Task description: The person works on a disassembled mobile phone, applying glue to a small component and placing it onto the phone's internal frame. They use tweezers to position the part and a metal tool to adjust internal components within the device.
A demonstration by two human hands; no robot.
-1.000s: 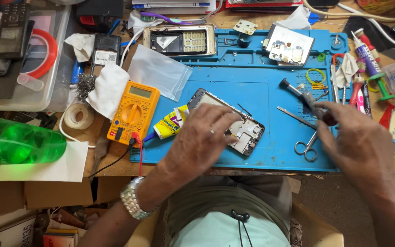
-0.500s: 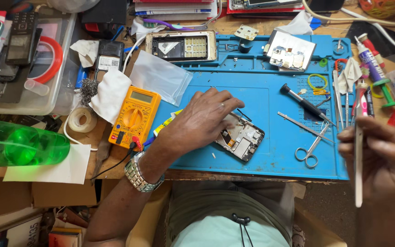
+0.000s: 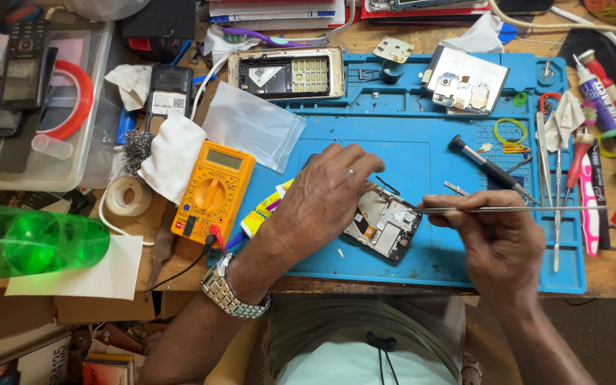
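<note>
The left hand (image 3: 326, 196) lay palm down, fingers curled, pressing an opened phone (image 3: 383, 224) onto the blue mat (image 3: 422, 142), its knuckles hiding the phone's left half. The right hand (image 3: 497, 239) was closed around thin metal tweezers (image 3: 507, 209), held level just above the phone's right edge. A black screwdriver (image 3: 490, 170) lay just beyond the tweezers, a yellow multimeter (image 3: 213, 192) and a glue tube (image 3: 262, 210) sat left of the wrist, and a clear plastic bag (image 3: 254, 128) overlapped the mat's corner.

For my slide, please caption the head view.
Left hand steadies opened phone on blue mat; right hand holds tweezers.
</note>
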